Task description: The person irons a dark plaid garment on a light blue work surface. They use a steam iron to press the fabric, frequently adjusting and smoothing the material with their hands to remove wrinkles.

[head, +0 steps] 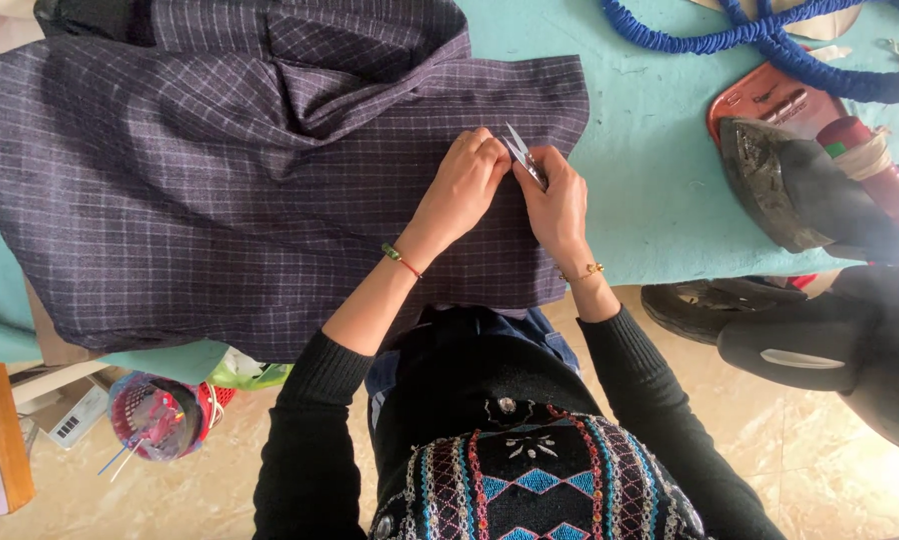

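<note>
- The right hand (558, 205) is keeping its grip clenched around a pair of small metal thread snips (524, 158), the pointed blades sticking up and away from the person.
- The left hand (462, 185) is pinching the dark purple checked fabric (220, 190) with a closed grip, its fingertips touching the snips and meeting the right hand.
- The fabric is lying spread across the turquoise surface (650, 170), with both hands working near its right edge and its near hem hanging over the surface's front edge.
- To the right of the fabric, a worn iron (800, 190) is resting tipped on the surface, with a red tray (760, 95) just behind it.
- Beyond the fabric's right corner, a blue ruffled cord (770, 40) is looping over the far side of the surface.
- Below the fabric's left part, a pink plastic basket (155, 415) is sitting on the floor.
</note>
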